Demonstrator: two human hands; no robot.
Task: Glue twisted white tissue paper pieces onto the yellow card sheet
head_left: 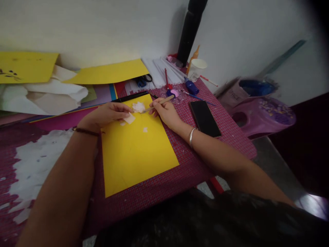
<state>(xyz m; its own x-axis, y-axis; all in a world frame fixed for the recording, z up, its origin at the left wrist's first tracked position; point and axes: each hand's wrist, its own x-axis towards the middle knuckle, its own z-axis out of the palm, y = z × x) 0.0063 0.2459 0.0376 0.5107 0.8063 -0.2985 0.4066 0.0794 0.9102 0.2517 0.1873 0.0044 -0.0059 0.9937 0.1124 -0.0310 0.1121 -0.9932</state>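
A yellow sheet of paper lies on the table under both hands. My left hand is closed, pinching a small cream piece of paper at the sheet's upper left. My right hand grips a thin tool with a tan, wood-coloured handle; its pointed end reaches left, and I cannot make out its exact kind. Close to that end, between the hands, sits a white flower-like paper shape. A small pale scrap rests lower on the sheet.
On the right are a black phone, a blue bottle, a paintbrush and a white cup. Scissors lie behind. White paper cut-outs spread left. A pink stool stands beyond the table edge.
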